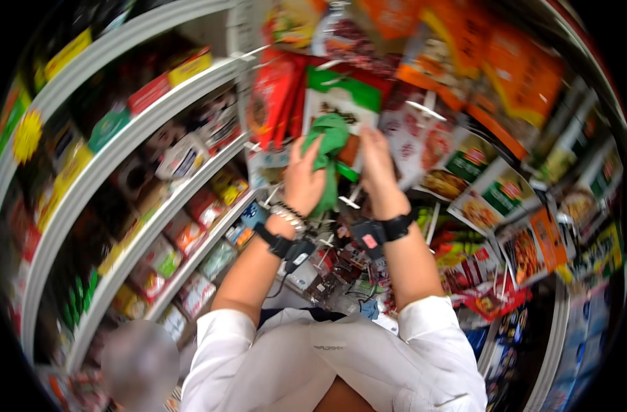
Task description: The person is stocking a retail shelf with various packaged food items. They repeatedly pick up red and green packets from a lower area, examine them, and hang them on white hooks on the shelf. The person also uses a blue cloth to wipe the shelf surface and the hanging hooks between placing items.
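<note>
My left hand is closed around a green cloth, which bunches up past the fingers and hangs down beside the wrist. The cloth lies in front of a green and white food packet and covers part of its left side. At the packet's right edge is my right hand, its fingers stretched upward and slightly blurred. Whether the thumb touches the packet does not show. Red packets hang just left of the cloth.
White shelves full of packaged goods curve along the left. Orange packets and other bags hang on the right, with metal hooks sticking out between them. A white cable-like strap hangs near my wrists. A blurred round shape is at lower left.
</note>
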Demonstrator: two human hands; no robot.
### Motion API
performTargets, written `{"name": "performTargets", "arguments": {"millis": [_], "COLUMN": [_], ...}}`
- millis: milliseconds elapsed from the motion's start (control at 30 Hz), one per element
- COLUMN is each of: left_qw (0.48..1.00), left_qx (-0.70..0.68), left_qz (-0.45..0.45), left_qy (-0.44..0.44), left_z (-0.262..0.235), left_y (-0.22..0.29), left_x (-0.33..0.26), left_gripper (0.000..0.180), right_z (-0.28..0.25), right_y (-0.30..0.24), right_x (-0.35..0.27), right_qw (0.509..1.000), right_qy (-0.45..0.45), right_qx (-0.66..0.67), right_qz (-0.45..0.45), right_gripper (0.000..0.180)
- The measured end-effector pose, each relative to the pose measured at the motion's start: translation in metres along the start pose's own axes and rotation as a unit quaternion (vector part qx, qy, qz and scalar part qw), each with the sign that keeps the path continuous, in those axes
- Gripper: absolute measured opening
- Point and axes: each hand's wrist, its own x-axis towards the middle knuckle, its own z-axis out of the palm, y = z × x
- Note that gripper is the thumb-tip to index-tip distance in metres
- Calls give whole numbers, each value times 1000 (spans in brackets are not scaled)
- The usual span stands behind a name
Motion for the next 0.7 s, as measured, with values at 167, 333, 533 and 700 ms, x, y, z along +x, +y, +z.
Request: {"name": "performTargets", "arguments": {"millis": [167, 333, 533, 700], "left_qw": [985, 945, 809, 753], "left_qx": [-34, -235, -360, -366], "left_qz": [12, -229, -324, -317], "left_qy": [-170, -9, 334, 445], "left_z": [-7, -74, -228, -340], "left_y": [-8, -44, -103, -228], "left_x": [-41, -84, -92, -70], "left_gripper": [48, 41, 34, 17], "right_z": [5, 8, 16, 20], "right_y": [-9, -14, -21, -6], "right_x": [-5, -13, -38, -56], "right_qw": [999, 991, 988, 969], "right_qy": [7, -3, -23, 54], "right_qx": [-39, -128, -116, -163], "right_qz": [-30, -35, -97, -177], "right_gripper": [28, 53, 56, 58]}}
